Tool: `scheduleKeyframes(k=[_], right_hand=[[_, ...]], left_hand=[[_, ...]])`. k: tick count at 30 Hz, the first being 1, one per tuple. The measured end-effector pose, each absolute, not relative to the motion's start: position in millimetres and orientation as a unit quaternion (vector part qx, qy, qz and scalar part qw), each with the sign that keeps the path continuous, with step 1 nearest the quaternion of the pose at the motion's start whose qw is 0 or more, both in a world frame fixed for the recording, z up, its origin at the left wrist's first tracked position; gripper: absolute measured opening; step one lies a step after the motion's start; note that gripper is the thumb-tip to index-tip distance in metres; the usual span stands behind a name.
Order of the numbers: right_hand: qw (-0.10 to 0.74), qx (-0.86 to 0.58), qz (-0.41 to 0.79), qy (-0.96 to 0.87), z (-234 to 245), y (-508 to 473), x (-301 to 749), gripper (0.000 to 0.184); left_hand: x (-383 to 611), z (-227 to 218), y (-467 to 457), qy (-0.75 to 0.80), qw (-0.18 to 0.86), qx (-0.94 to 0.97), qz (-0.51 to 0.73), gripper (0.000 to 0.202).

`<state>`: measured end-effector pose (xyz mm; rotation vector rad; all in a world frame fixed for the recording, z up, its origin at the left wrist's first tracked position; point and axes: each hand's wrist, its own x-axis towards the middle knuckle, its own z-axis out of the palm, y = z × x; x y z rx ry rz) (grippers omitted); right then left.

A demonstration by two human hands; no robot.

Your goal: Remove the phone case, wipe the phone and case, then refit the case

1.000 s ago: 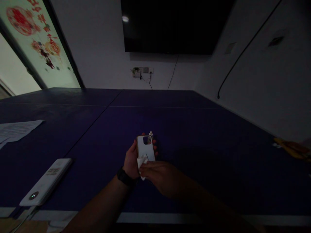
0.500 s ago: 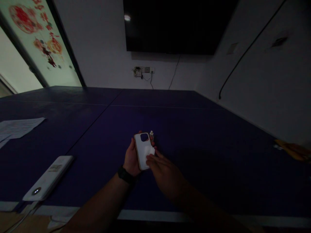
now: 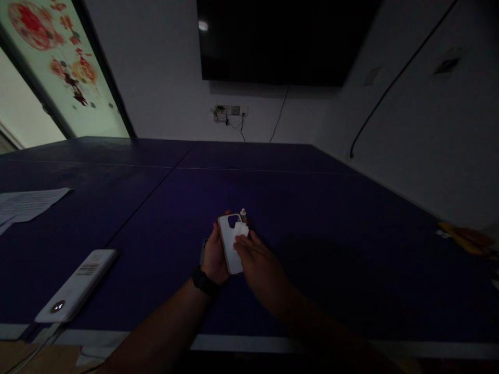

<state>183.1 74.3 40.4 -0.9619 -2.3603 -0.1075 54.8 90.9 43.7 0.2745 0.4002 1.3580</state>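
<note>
Near the middle of the dark blue counter, the two hands work close together, a little below the centre of the head view. The left hand, with a black watch on its wrist, has a clenched grip around a white phone case with a tan edge. The fingers wrap behind it, and their tips show past the far edge. I cannot tell if a phone is inside the case.

The long axis of the case goes away from the person, tilted only a little, and its camera opening is at the far end. The right hand comes from the lower right and lies across the near side of the case, with its fingers on a white wipe. This wipe sits on the back of the case, just below the camera opening. Whether these fingers pinch the wipe or only press it, I cannot tell.

A small white-capped bottle is just beyond the far corner of the case, and it is not clear if the left fingers hold it. To the left lie a white power bank and some papers, well apart from the hands. A yellowish object is far to the right.
</note>
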Motion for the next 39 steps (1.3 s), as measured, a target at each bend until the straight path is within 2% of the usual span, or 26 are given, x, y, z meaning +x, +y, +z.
scheduleKeyframes(k=[4, 13, 19, 25, 27, 31, 34, 39], right_hand=[[0.306, -0.376, -0.081, -0.871, 44.5, 95.7, 177.5, 0.037], [0.319, -0.432, -0.047, -0.843, 48.5, 112.3, 154.4, 0.036], [0.357, -0.399, -0.047, -0.843, 44.1, 97.4, 155.2, 0.033], [0.384, -0.347, -0.023, -0.855, 63.4, 98.0, 174.9, 0.032], [0.372, -0.308, -0.017, -0.876, 71.3, 99.4, 182.1, 0.029], [0.275, -0.223, 0.022, -0.935, 79.5, 102.3, 195.8, 0.021], [0.275, -0.232, 0.031, -0.932, 81.9, 106.0, 202.0, 0.02], [0.265, -0.273, -0.019, -0.925, 84.2, 107.9, 201.7, 0.023]], left_hand=[[60.5, 40.6, 88.5, 0.181, 0.766, 0.126, 0.603, 0.052], [62.2, 37.0, 89.2, 0.176, 0.761, 0.12, 0.613, 0.052], [57.4, 42.5, 89.8, 0.176, 0.76, 0.123, 0.614, 0.055], [56.0, 42.2, 91.4, 0.189, 0.79, 0.104, 0.573, 0.058], [55.1, 40.8, 92.0, 0.184, 0.801, 0.1, 0.561, 0.059], [52.6, 38.3, 91.2, 0.185, 0.807, 0.107, 0.55, 0.062], [50.4, 35.3, 90.4, 0.188, 0.821, 0.119, 0.526, 0.064], [48.1, 29.8, 90.4, 0.183, 0.834, 0.14, 0.502, 0.066]])
